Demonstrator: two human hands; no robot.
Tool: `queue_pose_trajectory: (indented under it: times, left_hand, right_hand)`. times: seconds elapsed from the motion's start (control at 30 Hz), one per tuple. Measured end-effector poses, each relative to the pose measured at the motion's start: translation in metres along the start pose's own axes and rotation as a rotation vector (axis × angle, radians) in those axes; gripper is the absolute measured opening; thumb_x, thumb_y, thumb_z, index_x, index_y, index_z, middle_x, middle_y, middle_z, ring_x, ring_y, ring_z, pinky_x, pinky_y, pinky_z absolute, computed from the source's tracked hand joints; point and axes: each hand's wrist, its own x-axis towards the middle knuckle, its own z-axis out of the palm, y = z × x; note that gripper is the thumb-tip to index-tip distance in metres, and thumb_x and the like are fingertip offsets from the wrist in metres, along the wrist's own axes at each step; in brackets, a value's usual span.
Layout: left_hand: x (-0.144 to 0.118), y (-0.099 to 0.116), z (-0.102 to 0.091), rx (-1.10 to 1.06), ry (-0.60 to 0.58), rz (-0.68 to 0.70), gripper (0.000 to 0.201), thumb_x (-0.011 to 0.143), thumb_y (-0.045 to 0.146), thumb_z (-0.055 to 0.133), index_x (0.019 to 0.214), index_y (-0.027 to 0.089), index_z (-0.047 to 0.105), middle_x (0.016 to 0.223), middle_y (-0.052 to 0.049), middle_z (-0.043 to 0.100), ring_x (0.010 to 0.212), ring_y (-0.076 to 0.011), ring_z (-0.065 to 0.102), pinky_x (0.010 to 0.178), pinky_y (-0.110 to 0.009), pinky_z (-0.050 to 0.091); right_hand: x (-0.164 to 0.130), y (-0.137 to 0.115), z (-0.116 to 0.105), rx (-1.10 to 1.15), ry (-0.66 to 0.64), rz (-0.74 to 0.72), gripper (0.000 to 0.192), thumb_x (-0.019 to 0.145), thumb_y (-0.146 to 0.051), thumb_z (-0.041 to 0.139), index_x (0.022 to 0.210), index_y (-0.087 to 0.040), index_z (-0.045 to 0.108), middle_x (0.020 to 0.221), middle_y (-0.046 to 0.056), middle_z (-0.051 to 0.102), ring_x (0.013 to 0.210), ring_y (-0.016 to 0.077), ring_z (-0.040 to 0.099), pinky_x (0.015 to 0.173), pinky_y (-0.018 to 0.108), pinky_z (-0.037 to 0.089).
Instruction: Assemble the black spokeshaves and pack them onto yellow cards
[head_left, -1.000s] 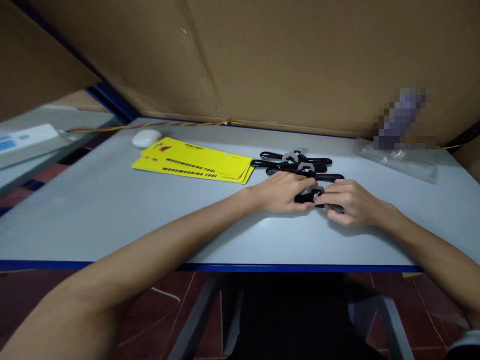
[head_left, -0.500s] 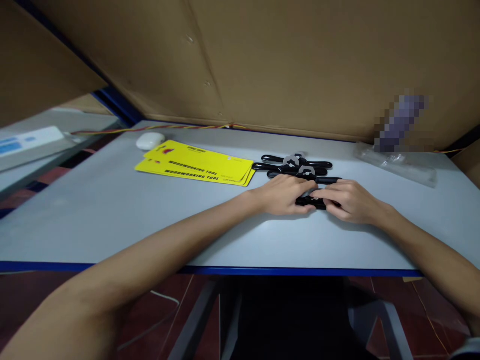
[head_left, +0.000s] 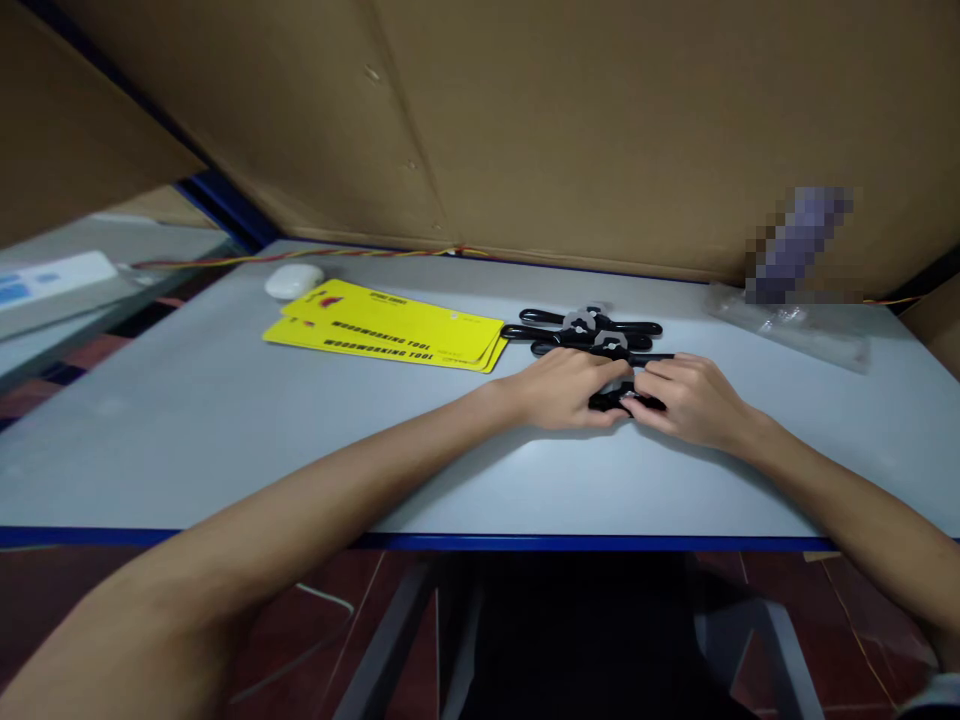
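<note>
Low over the table, a black spokeshave [head_left: 604,402] with a grey metal plate lies between my two hands. My left hand [head_left: 566,390] wraps round its left side, thumb along the near edge. From the other side, my right hand [head_left: 697,402] has its fingers curled on the tool and its thumb at the middle by the plate. Both hands hide most of the handles. Just behind them, several more spokeshaves [head_left: 577,325] with black handles and grey plates lie overlapping in a group.
Yellow cards [head_left: 405,325] printed "WOODWORKING TOOL" overlap to the left. A white rounded case [head_left: 294,281] sits behind them. Clear plastic wrapping [head_left: 795,330] lies at the back right, beside a blurred-out purple item. A cardboard wall [head_left: 525,130] closes off the back.
My right index finger has drawn back from the spokeshave's plate, and my right thumb has moved left to its middle. My left hand stays nearly the same.
</note>
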Motion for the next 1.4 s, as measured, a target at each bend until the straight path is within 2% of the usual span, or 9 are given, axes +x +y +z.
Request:
queue_pose_trajectory:
  times: [0.17,0.37,0.6,0.7,0.8,1.0,1.4]
  left_hand:
    - [0.001,0.000,0.001,0.003,0.002,-0.005,0.036,0.095,0.051,0.048,0.102,0.018,0.060,0.093,-0.009,0.074,0.074,-0.0241,0.067,0.060,-0.034,0.041]
    - [0.000,0.001,-0.001,0.024,-0.007,-0.020,0.039,0.094,0.052,0.048,0.105,0.017,0.063,0.086,-0.010,0.073,0.074,-0.0261,0.067,0.061,-0.035,0.044]
    - [-0.001,0.000,-0.002,0.041,-0.017,-0.009,0.045,0.096,0.052,0.050,0.118,0.016,0.064,0.096,-0.012,0.076,0.083,-0.0290,0.071,0.067,-0.037,0.050]
    - [-0.002,-0.001,-0.001,0.065,-0.008,0.007,0.052,0.098,0.054,0.049,0.130,0.015,0.060,0.099,-0.013,0.077,0.085,-0.0297,0.072,0.069,-0.037,0.052]
    - [-0.003,-0.001,-0.001,0.076,-0.011,0.012,0.058,0.099,0.058,0.049,0.138,0.015,0.056,0.103,-0.014,0.077,0.086,-0.0303,0.073,0.069,-0.037,0.052]
    - [-0.003,-0.002,0.000,0.095,0.004,0.028,0.054,0.097,0.057,0.052,0.131,0.016,0.060,0.095,-0.011,0.076,0.080,-0.0290,0.072,0.065,-0.036,0.050]
    - [-0.004,0.000,0.001,0.104,0.019,0.044,0.052,0.096,0.054,0.050,0.129,0.015,0.061,0.095,-0.011,0.077,0.079,-0.0278,0.071,0.062,-0.035,0.046]
  right_hand:
    - [0.000,-0.005,0.004,-0.033,0.000,0.016,0.038,0.104,-0.026,0.051,0.073,-0.019,0.070,0.068,0.002,0.066,0.060,0.0149,0.052,0.064,0.033,0.032]
    - [0.000,-0.010,0.007,0.039,-0.019,0.079,0.042,0.105,-0.025,0.046,0.072,-0.018,0.070,0.064,0.002,0.065,0.059,0.0155,0.052,0.065,0.034,0.035]
    - [0.003,0.008,-0.022,0.210,-0.071,0.125,0.040,0.105,-0.027,0.040,0.067,-0.023,0.052,0.060,0.000,0.054,0.058,0.0159,0.045,0.065,0.033,0.036]
    - [0.000,0.018,-0.032,0.289,-0.115,0.144,0.031,0.103,-0.027,0.044,0.074,-0.023,0.054,0.062,-0.002,0.053,0.059,0.0148,0.047,0.063,0.031,0.036]
    - [-0.002,0.021,-0.035,0.329,-0.185,0.218,0.023,0.099,-0.031,0.052,0.081,-0.022,0.061,0.058,-0.005,0.049,0.052,0.0125,0.042,0.059,0.030,0.031]
    - [0.000,0.019,-0.030,0.356,-0.393,0.300,0.024,0.095,-0.039,0.060,0.080,-0.021,0.064,0.059,-0.004,0.052,0.055,0.0129,0.039,0.062,0.031,0.028]
    - [0.001,0.020,-0.026,0.406,-0.452,0.300,0.028,0.100,-0.041,0.056,0.081,-0.021,0.063,0.067,-0.002,0.057,0.061,0.0139,0.042,0.066,0.031,0.029]
